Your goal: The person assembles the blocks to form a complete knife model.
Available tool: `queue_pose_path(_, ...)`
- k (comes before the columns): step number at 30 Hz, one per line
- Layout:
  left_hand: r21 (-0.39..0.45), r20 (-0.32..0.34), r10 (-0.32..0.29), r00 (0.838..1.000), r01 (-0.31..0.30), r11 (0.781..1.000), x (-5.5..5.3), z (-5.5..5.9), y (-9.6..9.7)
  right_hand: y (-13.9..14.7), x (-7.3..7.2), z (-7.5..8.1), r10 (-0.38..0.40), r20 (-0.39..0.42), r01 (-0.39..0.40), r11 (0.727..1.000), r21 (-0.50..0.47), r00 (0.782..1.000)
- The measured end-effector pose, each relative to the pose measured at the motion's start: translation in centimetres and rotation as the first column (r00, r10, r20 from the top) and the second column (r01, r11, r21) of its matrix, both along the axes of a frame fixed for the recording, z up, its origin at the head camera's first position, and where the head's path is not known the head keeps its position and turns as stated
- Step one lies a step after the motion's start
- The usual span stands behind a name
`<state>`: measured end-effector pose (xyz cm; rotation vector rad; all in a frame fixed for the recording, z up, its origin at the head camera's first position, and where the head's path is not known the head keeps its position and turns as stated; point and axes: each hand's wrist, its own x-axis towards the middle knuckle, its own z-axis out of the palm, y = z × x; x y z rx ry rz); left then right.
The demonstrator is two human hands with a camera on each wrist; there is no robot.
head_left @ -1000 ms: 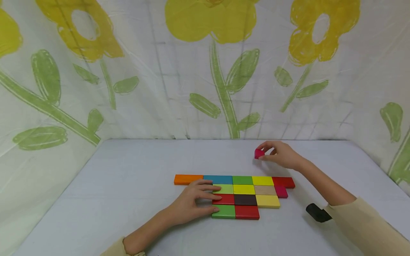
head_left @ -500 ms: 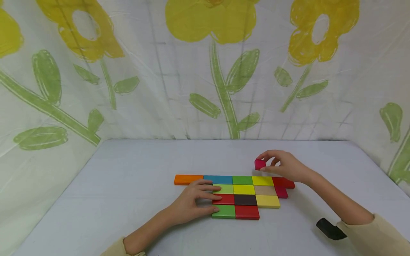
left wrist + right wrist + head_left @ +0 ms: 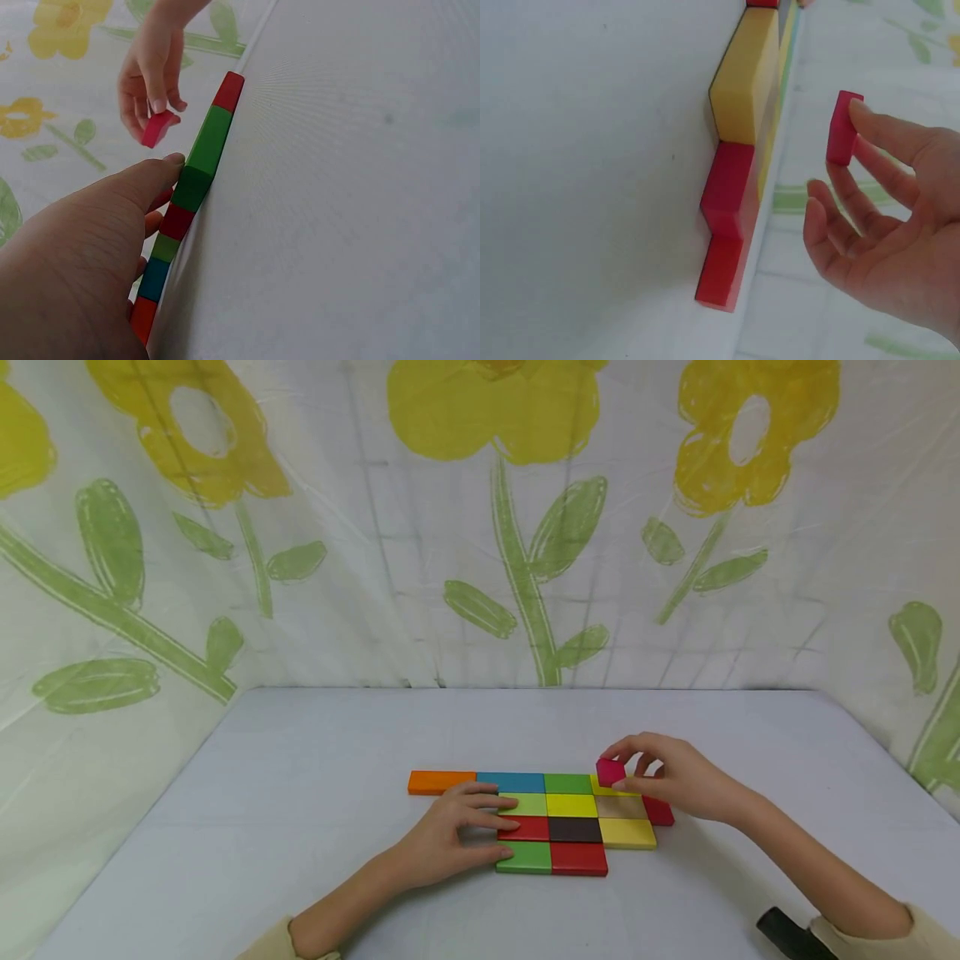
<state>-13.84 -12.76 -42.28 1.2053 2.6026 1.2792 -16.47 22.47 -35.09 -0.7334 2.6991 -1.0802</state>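
My right hand (image 3: 675,777) pinches a small pink block (image 3: 611,772) between thumb and fingertips, above the back right of several rows of flat coloured blocks. In the right wrist view, a gap shows between the held pink block (image 3: 843,129) and the laid blocks. With fingers spread, my left hand (image 3: 450,835) rests its fingertips on the left ends of the front rows: a light green block (image 3: 527,803), a red block (image 3: 528,828) and a green block (image 3: 528,857). Another pink block (image 3: 660,812) ends the second row, partly covered by the right hand.
Along the back row lie an orange block (image 3: 441,782), a blue block (image 3: 511,782) and a green block (image 3: 567,783). A pale yellow block (image 3: 628,833) sticks out at right. The white table (image 3: 315,743) meets a flowered cloth (image 3: 330,635) behind. A black device (image 3: 791,935) sits by the right sleeve.
My right hand has come nearer to me with the pink block, from behind the rows to over their back right part. The left hand stays in place.
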Motion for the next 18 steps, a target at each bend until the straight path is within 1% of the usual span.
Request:
queue_pose_path(6, 0.001, 0.015, -0.001, 1.000, 0.001, 1.000, 0.0, 0.0, 0.0, 0.0, 1.4, -0.1, -0.013, 0.038, 0.013, 1.000, -0.008, 0.999)
queue_pose_path(12, 0.005, 0.012, -0.002, 1.000, 0.002, 1.000, 0.0, 0.0, 0.0, 0.4, 2.4, -0.9, 0.036, 0.025, -0.036, 0.999, -0.023, 0.999)
queue_pose_path(18, -0.006, 0.016, 0.009, 1.000, -0.009, 1.000, 0.1, 0.0, 0.0, 0.5, 3.4, -1.7, 0.072, 0.047, -0.070, 0.996, -0.046, 0.996)
